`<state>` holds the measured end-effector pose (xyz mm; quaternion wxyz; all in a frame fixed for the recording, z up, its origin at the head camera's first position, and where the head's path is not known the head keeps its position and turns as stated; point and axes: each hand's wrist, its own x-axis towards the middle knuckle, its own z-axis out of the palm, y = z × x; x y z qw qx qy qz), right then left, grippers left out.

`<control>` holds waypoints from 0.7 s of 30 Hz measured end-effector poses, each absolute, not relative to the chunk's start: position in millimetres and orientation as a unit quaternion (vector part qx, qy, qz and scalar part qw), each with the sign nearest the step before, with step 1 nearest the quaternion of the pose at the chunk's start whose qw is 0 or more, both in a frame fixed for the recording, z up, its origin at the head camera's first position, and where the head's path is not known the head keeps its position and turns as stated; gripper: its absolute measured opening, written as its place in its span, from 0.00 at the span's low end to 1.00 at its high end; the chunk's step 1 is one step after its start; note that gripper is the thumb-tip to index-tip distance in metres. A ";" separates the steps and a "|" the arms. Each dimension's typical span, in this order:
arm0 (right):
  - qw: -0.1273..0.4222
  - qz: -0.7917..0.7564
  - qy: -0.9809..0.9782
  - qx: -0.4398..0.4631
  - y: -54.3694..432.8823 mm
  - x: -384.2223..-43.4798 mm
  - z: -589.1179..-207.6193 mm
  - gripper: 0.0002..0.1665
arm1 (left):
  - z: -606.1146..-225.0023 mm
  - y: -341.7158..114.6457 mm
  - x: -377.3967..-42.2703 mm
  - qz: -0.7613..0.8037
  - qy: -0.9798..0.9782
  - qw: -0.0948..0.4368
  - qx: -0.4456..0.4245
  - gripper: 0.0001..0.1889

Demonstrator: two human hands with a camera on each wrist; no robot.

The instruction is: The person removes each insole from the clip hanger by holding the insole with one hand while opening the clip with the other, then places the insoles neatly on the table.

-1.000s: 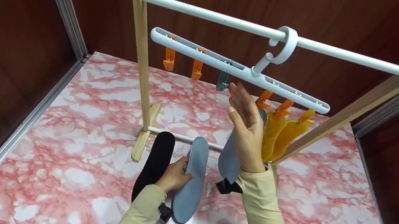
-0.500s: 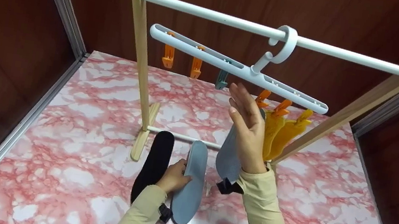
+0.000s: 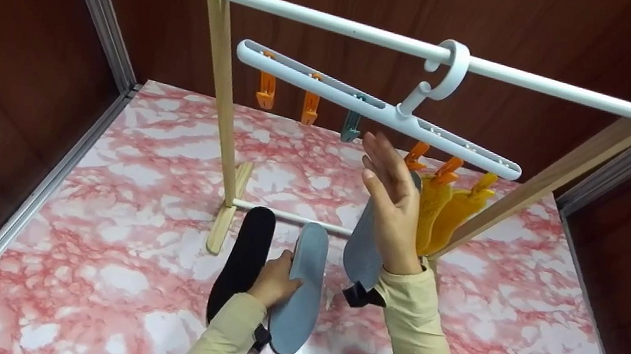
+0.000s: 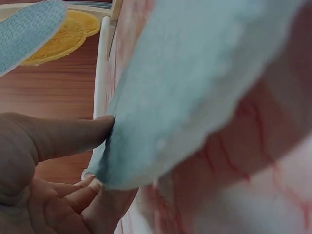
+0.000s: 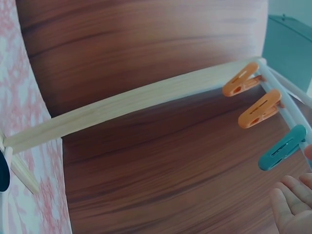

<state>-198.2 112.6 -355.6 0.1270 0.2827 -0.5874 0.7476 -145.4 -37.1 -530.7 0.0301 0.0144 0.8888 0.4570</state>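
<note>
My left hand [image 3: 275, 281] pinches a grey-blue insole [image 3: 301, 301] by its side edge, thumb on the upper face; the left wrist view shows the thumb and fingers on either side of that edge. Just left of it is a black insole [image 3: 242, 260]. My right hand [image 3: 390, 205] is raised with its fingers straight and nothing in them, close to a green clothes peg [image 3: 352, 127] on the white hanger [image 3: 317, 83]. Behind this hand another grey insole [image 3: 364, 251] hangs from an orange peg [image 3: 417, 155], partly hidden by the hand and wrist.
Two yellow insoles [image 3: 431, 211] hang at the hanger's right end. Two orange pegs [image 3: 266, 90] hang at its left end. The hanger hooks over the white rail [image 3: 339, 27] of a wooden stand [image 3: 220, 79] on a marbled surface [image 3: 116, 278]. Dark panels [image 3: 5, 58] enclose the sides.
The grey-blue insole in my left hand has tipped slightly, its far end now a little lower in the view. My right hand has hardly moved.
</note>
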 end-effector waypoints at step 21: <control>0.127 0.748 -0.589 0.278 117.5 -195.7 -356.2 0.29 | -525.6 -28.4 -145.0 0.330 0.944 0.002 -0.019 0.21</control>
